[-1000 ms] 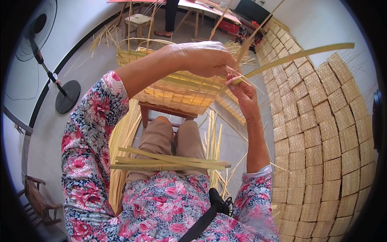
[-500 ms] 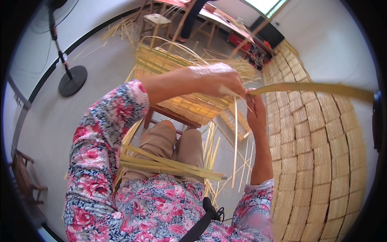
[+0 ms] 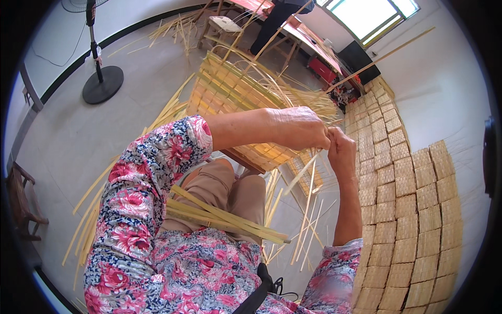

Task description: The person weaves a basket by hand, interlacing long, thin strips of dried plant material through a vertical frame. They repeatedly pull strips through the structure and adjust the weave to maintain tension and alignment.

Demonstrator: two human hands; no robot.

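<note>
From the head view, looking down, my left hand (image 3: pixel 295 128) reaches across in front of me with its fingers curled shut, pinching a thin bamboo strip (image 3: pixel 384 55) at the edge of the woven mat (image 3: pixel 225 97). My right hand (image 3: pixel 341 152) comes up from below and meets it, the two hands touching; its fingers are closed on the same strip, which runs up and away to the right, toward the wall. The mat stands tilted before my knees, resting on a wooden frame (image 3: pixel 243 160), with loose strip ends arching out of its top edge. More strips hang down just below my hands.

Across my lap (image 3: pixel 230 193) lies a bundle of flat strips (image 3: pixel 225 217), pointing right. More strips (image 3: pixel 91 220) are spread on the floor at my left. On my right, stacks of finished woven squares (image 3: pixel 413 209) stand in rows along the wall. Far off on the left a floor fan (image 3: pixel 102 83) stands on its round base, and a wooden chair (image 3: pixel 21 204) sits at the left edge. At the top, a stool (image 3: pixel 222 25) and a person (image 3: pixel 277 15) beside a table.
</note>
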